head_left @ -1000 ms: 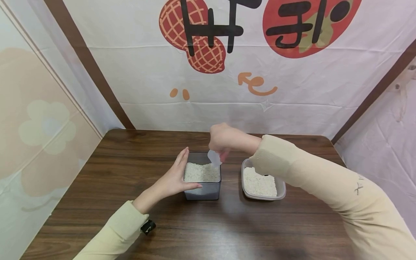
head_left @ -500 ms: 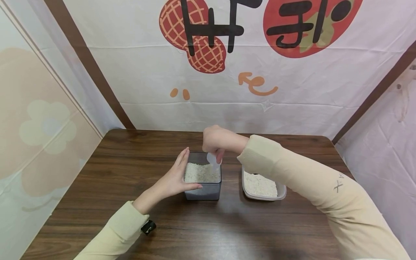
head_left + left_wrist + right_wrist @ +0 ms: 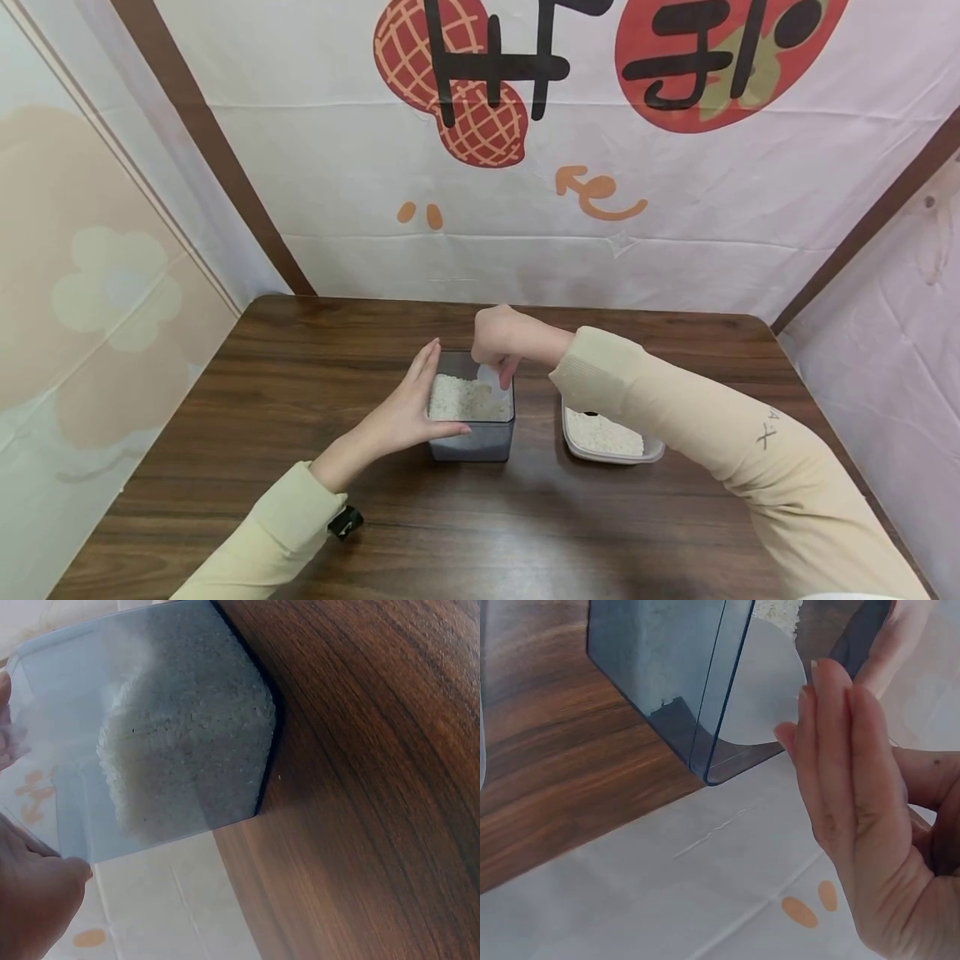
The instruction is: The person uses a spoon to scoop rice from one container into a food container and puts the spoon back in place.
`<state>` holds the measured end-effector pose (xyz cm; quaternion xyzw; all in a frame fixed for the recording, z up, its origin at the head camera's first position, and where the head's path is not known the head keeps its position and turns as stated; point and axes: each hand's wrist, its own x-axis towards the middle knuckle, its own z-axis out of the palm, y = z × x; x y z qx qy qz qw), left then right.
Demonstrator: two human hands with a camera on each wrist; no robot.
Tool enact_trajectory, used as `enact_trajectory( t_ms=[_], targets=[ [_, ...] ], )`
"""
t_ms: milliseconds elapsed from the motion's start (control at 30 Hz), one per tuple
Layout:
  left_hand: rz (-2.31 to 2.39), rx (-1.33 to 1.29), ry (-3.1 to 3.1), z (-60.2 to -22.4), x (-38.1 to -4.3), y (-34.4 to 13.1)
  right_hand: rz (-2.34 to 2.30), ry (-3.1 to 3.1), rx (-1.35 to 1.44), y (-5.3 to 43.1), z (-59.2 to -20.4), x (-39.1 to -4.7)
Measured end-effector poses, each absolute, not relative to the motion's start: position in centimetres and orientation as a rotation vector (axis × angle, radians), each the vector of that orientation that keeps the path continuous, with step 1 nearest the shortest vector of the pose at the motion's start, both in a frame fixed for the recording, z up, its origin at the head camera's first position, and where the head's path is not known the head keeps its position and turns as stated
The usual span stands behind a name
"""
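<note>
A tall bluish clear container (image 3: 471, 442) partly filled with white rice (image 3: 457, 398) stands upright on the table. My left hand (image 3: 401, 412) holds it at the left, thumb along the front wall and fingers along the left rim. Above its right side, my right hand (image 3: 501, 340) pinches a translucent white scoop (image 3: 756, 686) with a rounded edge. The scoop reaches inside the rim, by the rice; its handle is hidden by the hand. In the left wrist view, the rice (image 3: 187, 727) shows through the wall with an uneven top.
To the right, partly under my right sleeve (image 3: 600, 367), sits a low translucent tub (image 3: 611, 457) with more rice (image 3: 603, 433) and a small dark spot on it. A dark wooden table (image 3: 420, 533) lies beneath. A white printed cloth (image 3: 337, 183) hangs behind it.
My right hand has moved a little left and lower with the scoop, which sits deeper in the tall container. My left hand keeps its place on the container. The head view has shifted slightly.
</note>
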<state>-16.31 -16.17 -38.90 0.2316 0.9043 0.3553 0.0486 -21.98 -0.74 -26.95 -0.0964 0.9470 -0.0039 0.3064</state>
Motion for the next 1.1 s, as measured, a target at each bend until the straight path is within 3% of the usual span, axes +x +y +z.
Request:
enact_trajectory(
  t_ms=[433, 1100],
  targets=[
    [1.093, 0.712, 2.760, -39.2, -16.4, -16.0, -0.171, 2.497, -0.090, -0.2, -28.8, -22.1],
    [1.118, 0.699, 2.748, -39.2, -16.5, -16.0, -0.163, 2.497, -0.254, 0.2, -30.5, -22.0]
  ],
)
